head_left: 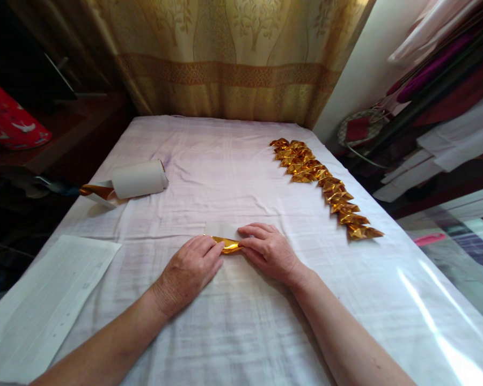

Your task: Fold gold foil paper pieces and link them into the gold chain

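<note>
A narrow folded piece of gold foil paper (230, 246) lies at the middle of the bed-like surface, its ends covered by my fingers. My left hand (193, 268) is closed on its left end, fingertips pressed together over it. At the other end, my right hand (269, 251) pinches the foil between thumb and fingers. Just behind the foil, a small pale rectangle (219, 229) rests on the cloth, partly hidden by my hands. To the right, several folded gold foil pieces (332, 195) sit nested in a long slanting row.
A white paper roll (139, 179) with gold showing at its left end lies at the left. Nearer me is a printed sheet (52, 300). The white cloth (241, 332) has wrinkles. A red container (14, 118) stands on a dark desk; clothes (459, 123) hang at the right.
</note>
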`<action>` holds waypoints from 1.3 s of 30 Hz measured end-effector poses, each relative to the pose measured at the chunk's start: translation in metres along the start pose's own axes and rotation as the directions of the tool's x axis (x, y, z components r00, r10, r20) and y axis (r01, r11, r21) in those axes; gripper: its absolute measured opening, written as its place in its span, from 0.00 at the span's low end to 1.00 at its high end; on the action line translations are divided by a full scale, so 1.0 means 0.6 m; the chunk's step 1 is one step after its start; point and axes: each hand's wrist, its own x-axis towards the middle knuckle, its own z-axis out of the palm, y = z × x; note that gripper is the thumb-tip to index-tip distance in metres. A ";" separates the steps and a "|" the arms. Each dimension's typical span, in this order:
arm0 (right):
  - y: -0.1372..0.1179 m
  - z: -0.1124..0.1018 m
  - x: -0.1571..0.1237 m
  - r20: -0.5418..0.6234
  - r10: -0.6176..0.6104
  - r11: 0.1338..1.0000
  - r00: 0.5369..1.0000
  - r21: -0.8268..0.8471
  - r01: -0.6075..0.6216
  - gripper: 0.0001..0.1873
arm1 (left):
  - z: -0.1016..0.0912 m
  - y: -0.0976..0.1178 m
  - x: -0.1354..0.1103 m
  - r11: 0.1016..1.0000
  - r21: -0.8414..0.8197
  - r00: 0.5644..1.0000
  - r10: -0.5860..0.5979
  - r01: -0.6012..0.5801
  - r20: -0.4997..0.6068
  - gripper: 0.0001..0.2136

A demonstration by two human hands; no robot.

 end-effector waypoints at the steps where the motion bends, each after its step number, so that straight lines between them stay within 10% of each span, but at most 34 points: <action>1: 0.000 0.000 0.000 0.003 0.010 1.000 1.000 0.014 -0.010 0.08 | -0.002 0.003 -0.001 1.000 -0.029 0.999 -0.001 0.002 0.038 0.13; 12: 0.009 0.008 -0.004 -0.001 0.086 0.991 0.996 0.102 -0.085 0.06 | -0.017 0.012 -0.001 0.999 -0.032 0.980 0.009 -0.002 0.201 0.18; 39: -0.020 0.020 0.016 -0.061 0.306 0.951 0.950 0.060 -0.303 0.06 | -0.016 0.017 -0.005 1.000 0.009 0.979 -0.003 0.001 0.205 0.19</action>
